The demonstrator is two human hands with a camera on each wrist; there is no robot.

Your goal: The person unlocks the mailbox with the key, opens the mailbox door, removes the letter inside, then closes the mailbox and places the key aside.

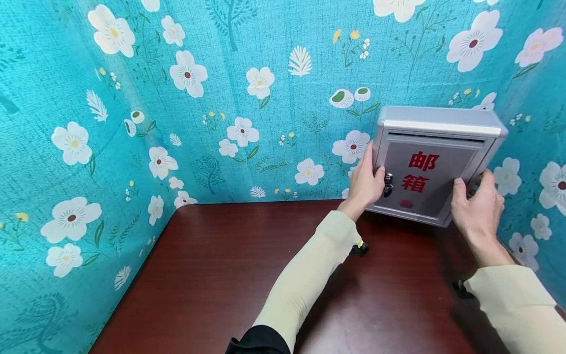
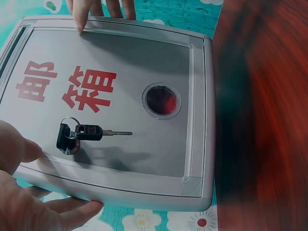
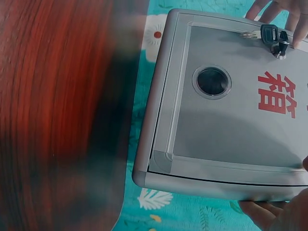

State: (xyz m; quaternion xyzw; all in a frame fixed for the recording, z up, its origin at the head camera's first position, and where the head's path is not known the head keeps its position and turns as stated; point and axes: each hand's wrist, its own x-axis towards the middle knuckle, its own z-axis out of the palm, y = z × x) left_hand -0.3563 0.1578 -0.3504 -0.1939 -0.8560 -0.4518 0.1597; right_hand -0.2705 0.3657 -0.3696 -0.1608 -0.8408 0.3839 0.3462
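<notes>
Mailbox (image 1: 431, 164), tilted, looks raised over the far right of the worktop (image 1: 221, 275), before flowered cloth (image 1: 274, 162). Grip clamped on both its sides: left hand (image 1: 365, 184), right hand (image 1: 478, 206), thumbs at the front. Smooth-looking sides could slip if one hand loosens, dropping a corner onto the worktop; keys (image 2: 90, 132) at the lock (image 2: 72, 146) could snag the left thumb. Its back is hidden; the round window (image 2: 162, 101) is too dark to see into; right wrist view cuts off the right hand.
</notes>
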